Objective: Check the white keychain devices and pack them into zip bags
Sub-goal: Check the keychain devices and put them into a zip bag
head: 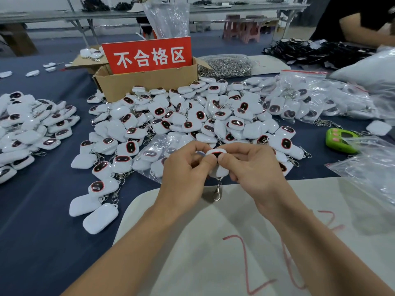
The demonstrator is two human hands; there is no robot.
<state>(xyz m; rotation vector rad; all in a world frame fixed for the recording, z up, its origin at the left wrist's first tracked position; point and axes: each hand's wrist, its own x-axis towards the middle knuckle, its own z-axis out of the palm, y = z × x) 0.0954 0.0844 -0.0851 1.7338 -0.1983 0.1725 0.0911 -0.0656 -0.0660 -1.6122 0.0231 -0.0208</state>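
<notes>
Keychain device (217, 155), white with a dark red-rimmed face – one unit, held above the far edge of a white sheet (213, 242) marked with red strokes that cannot be read. Left hand (183, 169) and right hand (254, 167) both pinch it, thumb tips meeting on its face, the other fingers curled behind; most of the body is hidden by them. Metal clasp (217, 194) hangs free below it.

Zip bag (152, 155), clear, just beyond the hands, lying on the blue cloth (42, 231), with several devices inside; its near edge is covered by the left hand.

Loose devices, centre heap (192, 116), many, face up and face down, clasps tangled. Second heap (32, 124) at left, cut off by the frame edge.

Green gadget (339, 139), right, partly under clear bags (367, 167).

Bagged devices (303, 99), right of the centre heap; count unclear through the plastic.

Cardboard box (149, 84) behind the heap, contents hidden, carrying a red sign (149, 55).

Pile of metal clasps (226, 66), right of the box.

Another person's arm (359, 28), far right, cut off – beside dark goods (310, 50) too blurred to name.
</notes>
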